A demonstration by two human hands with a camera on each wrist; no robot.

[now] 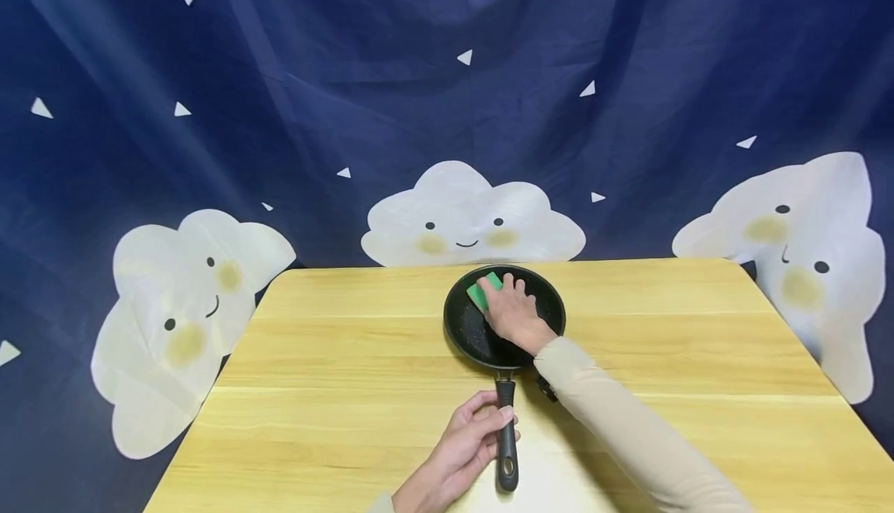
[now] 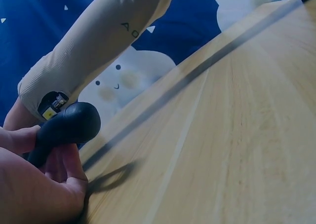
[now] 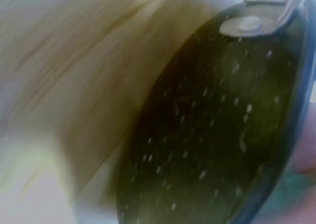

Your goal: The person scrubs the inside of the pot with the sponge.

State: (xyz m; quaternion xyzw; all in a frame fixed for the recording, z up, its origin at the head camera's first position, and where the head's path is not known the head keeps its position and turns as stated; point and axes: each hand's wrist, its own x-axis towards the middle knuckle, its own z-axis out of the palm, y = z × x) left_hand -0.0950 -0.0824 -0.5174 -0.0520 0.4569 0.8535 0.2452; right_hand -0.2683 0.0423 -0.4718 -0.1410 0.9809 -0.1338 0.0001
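Note:
A black frying pan (image 1: 471,338) with pale speckles is near the far side of the wooden table, its handle (image 1: 507,439) toward me. My left hand (image 1: 464,443) grips that handle, thumb on top and fingers beneath. In the left wrist view the handle's rounded end (image 2: 81,123) is raised off the tabletop. Inside the pan, my right hand (image 1: 515,313) holds a green sponge (image 1: 477,296) against the surface. The right wrist view shows the pan's speckled wall (image 3: 197,135) and handle bracket (image 3: 249,25), with the sponge (image 3: 296,189) blurred at the edge. Whether the pan's base touches the table is hidden.
The light wooden table (image 1: 335,373) spreads to both sides of the pan. A dark blue curtain (image 1: 391,55) with white clouds and triangles hangs behind it. My right sleeve (image 1: 628,428) crosses over the table's right part, hiding some of the pan's rim.

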